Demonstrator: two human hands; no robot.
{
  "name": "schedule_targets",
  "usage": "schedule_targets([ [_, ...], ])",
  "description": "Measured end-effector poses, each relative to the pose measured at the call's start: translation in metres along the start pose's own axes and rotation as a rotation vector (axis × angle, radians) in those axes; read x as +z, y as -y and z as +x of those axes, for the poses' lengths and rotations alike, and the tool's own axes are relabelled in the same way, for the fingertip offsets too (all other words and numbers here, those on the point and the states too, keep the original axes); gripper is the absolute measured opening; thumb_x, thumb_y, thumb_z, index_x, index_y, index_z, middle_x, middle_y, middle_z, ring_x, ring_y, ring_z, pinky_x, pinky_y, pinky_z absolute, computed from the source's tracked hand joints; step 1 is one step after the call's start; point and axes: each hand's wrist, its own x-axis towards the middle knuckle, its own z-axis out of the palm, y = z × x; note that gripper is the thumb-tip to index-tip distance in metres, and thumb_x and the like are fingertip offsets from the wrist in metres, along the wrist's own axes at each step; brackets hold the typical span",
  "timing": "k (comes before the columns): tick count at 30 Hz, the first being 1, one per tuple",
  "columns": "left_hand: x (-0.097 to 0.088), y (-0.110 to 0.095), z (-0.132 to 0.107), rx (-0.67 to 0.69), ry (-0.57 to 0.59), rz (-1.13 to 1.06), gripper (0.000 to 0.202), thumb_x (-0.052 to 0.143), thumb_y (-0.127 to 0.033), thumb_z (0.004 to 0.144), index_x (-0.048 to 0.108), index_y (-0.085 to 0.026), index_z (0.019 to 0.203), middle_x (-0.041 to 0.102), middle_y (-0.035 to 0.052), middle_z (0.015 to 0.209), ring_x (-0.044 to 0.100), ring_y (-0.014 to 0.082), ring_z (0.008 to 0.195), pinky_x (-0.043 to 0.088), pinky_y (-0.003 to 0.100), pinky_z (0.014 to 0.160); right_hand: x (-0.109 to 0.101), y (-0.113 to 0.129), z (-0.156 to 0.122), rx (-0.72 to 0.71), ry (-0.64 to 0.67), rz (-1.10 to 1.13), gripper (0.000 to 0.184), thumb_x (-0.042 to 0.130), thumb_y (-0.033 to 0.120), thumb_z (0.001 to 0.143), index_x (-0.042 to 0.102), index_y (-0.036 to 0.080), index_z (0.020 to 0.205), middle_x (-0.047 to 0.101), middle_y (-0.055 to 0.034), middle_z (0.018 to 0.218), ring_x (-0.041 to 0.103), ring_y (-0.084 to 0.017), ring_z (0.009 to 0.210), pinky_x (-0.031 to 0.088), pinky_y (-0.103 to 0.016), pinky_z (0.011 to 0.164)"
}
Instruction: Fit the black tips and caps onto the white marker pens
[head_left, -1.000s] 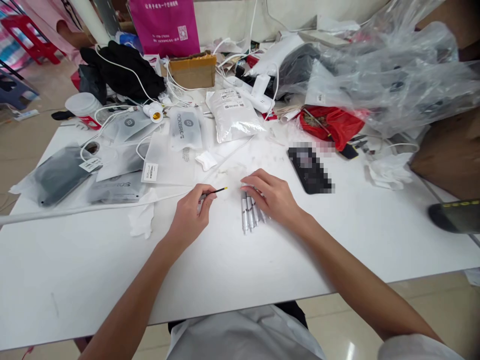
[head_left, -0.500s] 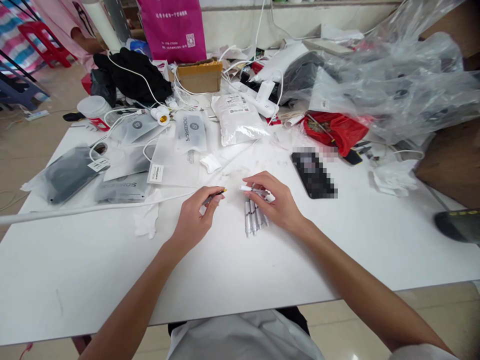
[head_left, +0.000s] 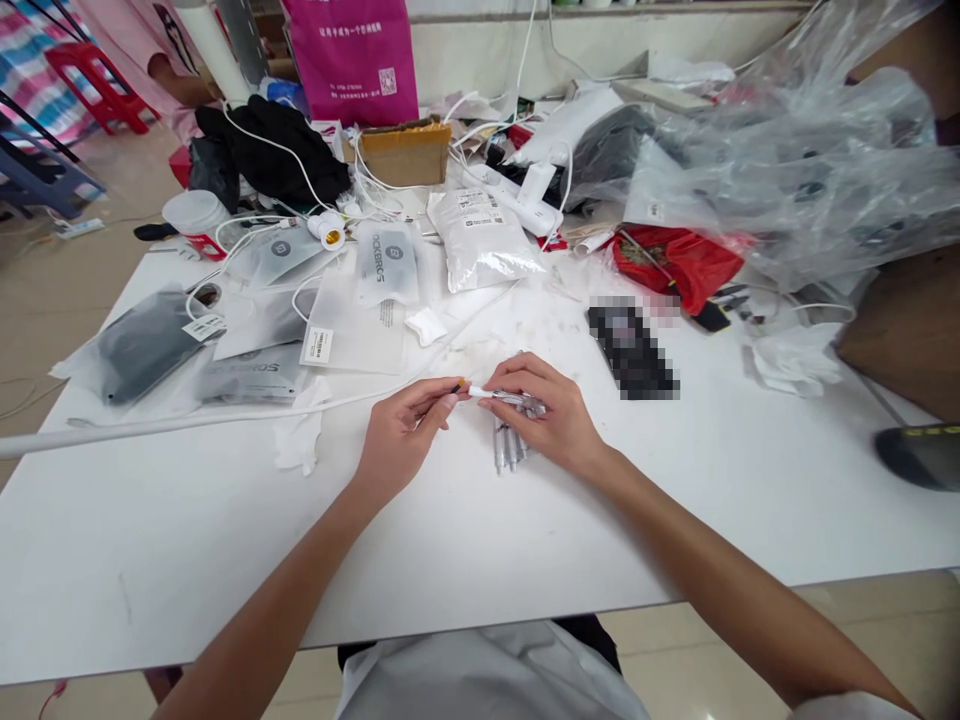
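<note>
My left hand (head_left: 406,435) pinches a thin black refill with a yellow tip (head_left: 456,386). My right hand (head_left: 546,412) holds one silver pen barrel (head_left: 501,397) by its white end, pointing left at the refill's tip. The tip and the barrel's end meet or nearly meet between my hands. A few more silver pen barrels (head_left: 506,447) lie side by side on the white table (head_left: 480,540), partly under my right hand.
A black phone (head_left: 632,350) lies right of my hands. Plastic pouches (head_left: 384,265), white cables, a cardboard box (head_left: 405,152) and a pink bag (head_left: 352,55) crowd the far side. Clear plastic bags (head_left: 780,170) pile up at the right. Another person sits at the far left.
My right hand picked one silver barrel off the pile and turned it toward the left. My left hand brought the refill's tip rightward up to the barrel's end.
</note>
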Motion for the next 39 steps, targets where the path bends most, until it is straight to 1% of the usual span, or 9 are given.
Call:
schedule_targets([
  [3, 0.0, -0.003, 0.002, -0.056, 0.0, -0.033, 0.026, 0.079, -0.037, 0.098, 0.082, -0.02, 0.117, 0.084, 0.0105, 0.121, 0.08, 0.027, 0.111, 0.061, 0.03, 0.075, 0.001, 0.005, -0.002, 0.108, 0.009, 0.049, 0.017, 0.082, 0.03, 0.096, 0.074, 0.025, 0.109, 0.076, -0.005, 0.101, 0.069, -0.018, 0.083, 0.057, -0.034, 0.07],
  [6, -0.001, -0.003, 0.003, -0.088, 0.022, -0.023, 0.026, 0.082, -0.037, 0.094, 0.084, -0.02, 0.114, 0.084, 0.0097, 0.115, 0.08, 0.0242, 0.1, 0.061, 0.031, 0.074, 0.004, 0.01, -0.003, 0.229, -0.008, 0.2, 0.026, 0.088, 0.036, 0.091, 0.071, 0.025, 0.109, 0.079, -0.0035, 0.1, 0.075, -0.018, 0.087, 0.062, -0.035, 0.077],
  [9, -0.001, -0.001, 0.001, -0.089, 0.056, -0.023, 0.033, 0.078, -0.035, 0.097, 0.08, -0.021, 0.127, 0.083, 0.0099, 0.111, 0.08, 0.0242, 0.103, 0.058, 0.029, 0.073, 0.005, 0.013, -0.001, 0.315, -0.083, 0.346, 0.03, 0.092, 0.038, 0.087, 0.071, 0.024, 0.104, 0.08, -0.0044, 0.101, 0.079, -0.021, 0.095, 0.066, -0.038, 0.086],
  [12, 0.0, 0.0, -0.001, -0.068, 0.114, -0.02, 0.04, 0.07, -0.035, 0.103, 0.074, -0.022, 0.14, 0.079, 0.0114, 0.113, 0.079, 0.0245, 0.106, 0.053, 0.027, 0.067, 0.004, 0.01, 0.003, 0.356, -0.108, 0.389, 0.026, 0.093, 0.038, 0.085, 0.075, 0.023, 0.095, 0.079, -0.0046, 0.1, 0.077, -0.019, 0.093, 0.064, -0.034, 0.082],
  [18, -0.002, 0.001, -0.003, -0.06, 0.192, 0.026, 0.046, 0.06, -0.036, 0.107, 0.065, -0.028, 0.153, 0.069, 0.0094, 0.113, 0.065, 0.0157, 0.087, 0.047, 0.026, 0.063, -0.002, 0.003, 0.006, 0.443, -0.097, 0.394, 0.026, 0.094, 0.042, 0.082, 0.079, 0.023, 0.09, 0.078, -0.004, 0.096, 0.074, -0.019, 0.089, 0.062, -0.032, 0.076],
  [21, -0.004, 0.001, -0.002, -0.098, 0.204, 0.037, 0.041, 0.061, -0.037, 0.107, 0.069, -0.03, 0.147, 0.069, 0.0075, 0.109, 0.057, 0.0132, 0.081, 0.048, 0.026, 0.067, -0.003, 0.002, 0.006, 0.475, -0.076, 0.418, 0.027, 0.096, 0.042, 0.08, 0.081, 0.023, 0.092, 0.079, -0.0044, 0.1, 0.074, -0.019, 0.092, 0.06, -0.03, 0.075],
  [26, -0.004, -0.001, 0.001, -0.142, 0.093, 0.077, 0.033, 0.074, -0.045, 0.1, 0.083, -0.027, 0.126, 0.074, 0.0054, 0.095, 0.055, 0.0118, 0.071, 0.045, 0.025, 0.061, -0.001, 0.005, 0.006, 0.494, -0.066, 0.444, 0.029, 0.097, 0.044, 0.078, 0.081, 0.022, 0.089, 0.077, -0.0056, 0.097, 0.073, -0.019, 0.094, 0.058, -0.027, 0.07],
  [33, 0.0, -0.007, 0.0, -0.152, 0.082, 0.087, 0.027, 0.081, -0.046, 0.094, 0.089, -0.024, 0.108, 0.076, 0.0036, 0.084, 0.049, 0.0093, 0.06, 0.042, 0.026, 0.056, 0.0, 0.013, 0.008, 0.567, -0.09, 0.55, 0.061, 0.106, 0.045, 0.062, 0.062, 0.023, 0.098, 0.08, -0.0032, 0.09, 0.072, -0.016, 0.072, 0.054, -0.026, 0.057],
  [39, 0.001, -0.009, -0.002, -0.194, 0.155, 0.027, 0.025, 0.079, -0.047, 0.095, 0.088, -0.024, 0.101, 0.073, 0.0032, 0.078, 0.046, 0.0093, 0.059, 0.038, 0.026, 0.052, 0.004, 0.014, 0.003, 0.48, -0.063, 0.614, 0.052, 0.096, 0.045, 0.081, 0.058, 0.026, 0.111, 0.082, -0.0035, 0.102, 0.074, -0.015, 0.076, 0.061, -0.031, 0.071],
])
